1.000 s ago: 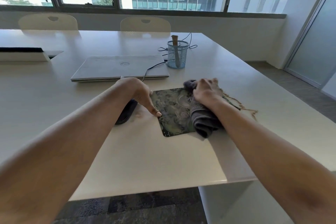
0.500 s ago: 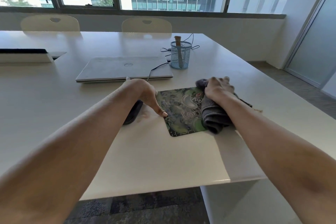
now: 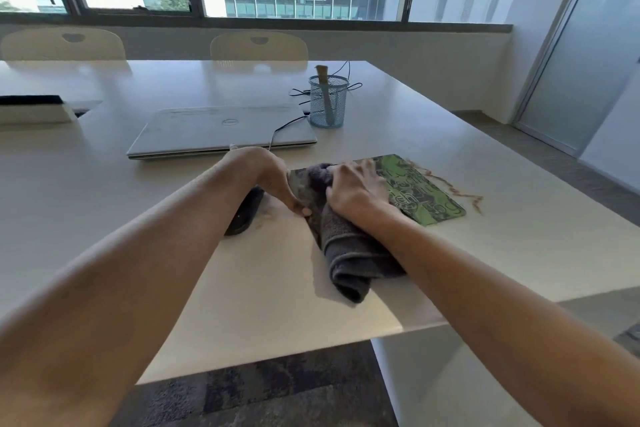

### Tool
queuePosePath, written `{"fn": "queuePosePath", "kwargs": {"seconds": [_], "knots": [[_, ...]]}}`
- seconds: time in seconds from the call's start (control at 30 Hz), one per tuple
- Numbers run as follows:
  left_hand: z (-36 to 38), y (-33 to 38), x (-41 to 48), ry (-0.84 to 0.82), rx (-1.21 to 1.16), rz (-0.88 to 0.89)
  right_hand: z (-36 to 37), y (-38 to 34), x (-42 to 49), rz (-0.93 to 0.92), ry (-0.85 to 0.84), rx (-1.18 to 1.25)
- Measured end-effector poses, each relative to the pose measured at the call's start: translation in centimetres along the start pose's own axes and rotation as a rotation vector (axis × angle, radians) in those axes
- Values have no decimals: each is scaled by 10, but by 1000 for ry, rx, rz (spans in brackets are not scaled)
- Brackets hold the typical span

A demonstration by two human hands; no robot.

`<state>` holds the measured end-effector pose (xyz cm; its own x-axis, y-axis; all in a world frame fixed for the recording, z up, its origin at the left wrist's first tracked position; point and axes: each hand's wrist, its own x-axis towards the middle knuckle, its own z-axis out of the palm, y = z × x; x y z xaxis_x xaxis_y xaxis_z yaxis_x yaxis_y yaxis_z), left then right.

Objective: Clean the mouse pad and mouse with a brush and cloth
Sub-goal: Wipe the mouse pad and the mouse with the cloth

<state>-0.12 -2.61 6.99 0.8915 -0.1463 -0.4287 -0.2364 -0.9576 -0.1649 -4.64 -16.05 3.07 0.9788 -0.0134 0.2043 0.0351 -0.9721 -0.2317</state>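
Pressing the left edge of the mouse pad, the left hand keeps its fingers straight and together; the right hand curls its fingers over the cloth atop the pad. The mouse lies just left of it on the desk. The laptop badge reads Dell.

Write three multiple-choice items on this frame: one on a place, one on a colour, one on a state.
1. Where is the brush? A in the mesh cup; B on the floor; C on a chair.
2. What colour is the cloth? A white; B grey; C red.
3. How is the laptop? A closed; B open; C standing on edge.
Answers: 1 A, its handle sticks up out of the cup; 2 B, dark grey folds lie over the mouse pad; 3 A, its lid is flat down.
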Motion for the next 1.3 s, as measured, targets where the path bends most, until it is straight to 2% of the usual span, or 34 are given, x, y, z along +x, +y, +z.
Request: {"fn": "queuePosePath", "kwargs": {"seconds": [0.2,0.27,0.37,0.43,0.53,0.7,0.9,1.0,1.1,1.3], "knots": [[2,-4,-1,-13,-19,-2,-22,62,5,325,29,-108],[2,-3,-3,-6,-4,1,-28,64,3,362,38,-88],[0,-1,-5,2,16,11,-27,29,-7,208,91,12],[0,0,-5,8,40,19,-18,-2,-17,44,57,50],[1,-2,-2,35,24,40,-6,-24,-32,-61,-27,19],[3,-3,-6,3,7,1,-11,2,-32,-31,-37,-27],[2,-3,-7,-21,-15,-35,-33,40,-19,176,-56,-59],[2,-3,-6,-5,-3,-44,-30,15,-18,57,3,4],[1,-3,-4,28,13,-31,-13,-20,-25,-126,-37,41],[0,-3,-9,4,9,-43,-10,8,-17,-32,-56,-5]]}}
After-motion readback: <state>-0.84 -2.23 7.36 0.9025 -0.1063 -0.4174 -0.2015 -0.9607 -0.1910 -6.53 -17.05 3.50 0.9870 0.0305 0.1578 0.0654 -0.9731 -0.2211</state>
